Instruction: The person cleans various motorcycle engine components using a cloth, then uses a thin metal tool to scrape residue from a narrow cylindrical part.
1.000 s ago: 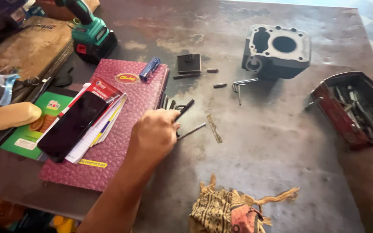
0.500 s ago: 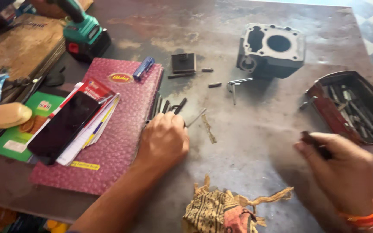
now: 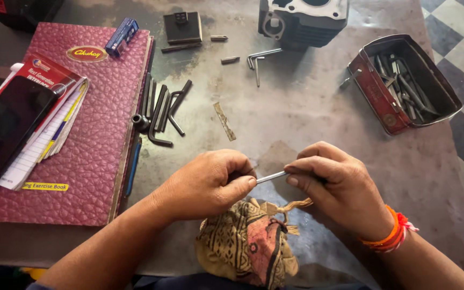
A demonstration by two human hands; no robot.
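Head view. Compared with half a second earlier, both hands have left the table's far zones and met at its near edge; the left hand (image 3: 208,185) no longer rests on the hex keys (image 3: 159,110), and the right hand (image 3: 334,185) has come in from beside the red tin (image 3: 369,80). The left fingers are clenched around one end of a thin metal key (image 3: 271,175); the right thumb and forefinger pinch its other end. The key hangs just above the patterned rag (image 3: 248,244), over the steel tabletop (image 3: 307,113). The remaining hex keys lie beside the maroon notebook (image 3: 92,134); an engine cylinder block (image 3: 302,19) stands at the far edge. Risk, as a judgement: the slim, probably oily key could slip from the fingertip pinch and roll off the near edge.
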